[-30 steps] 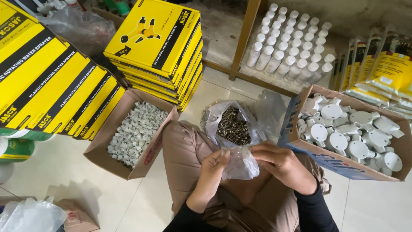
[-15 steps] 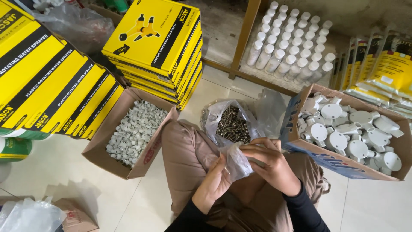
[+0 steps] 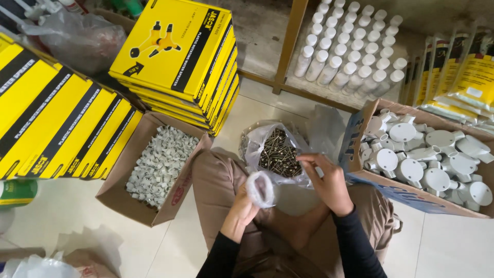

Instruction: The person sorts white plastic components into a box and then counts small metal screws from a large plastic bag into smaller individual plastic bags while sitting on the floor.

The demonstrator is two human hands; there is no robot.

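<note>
Clear plastic small bag (image 3: 260, 188) pinched in my left hand (image 3: 241, 212), over my lap | right hand (image 3: 329, 185) pinches something too tiny to tell, just right of it | big bag of dark screws (image 3: 278, 153) lies on the floor just ahead of both hands, right hand nearer.

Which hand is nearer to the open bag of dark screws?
Right. The right hand reaches over the bag of dark screws, fingertips at its edge. The left hand sits lower, below the bag, holding a small clear plastic bag.
</note>
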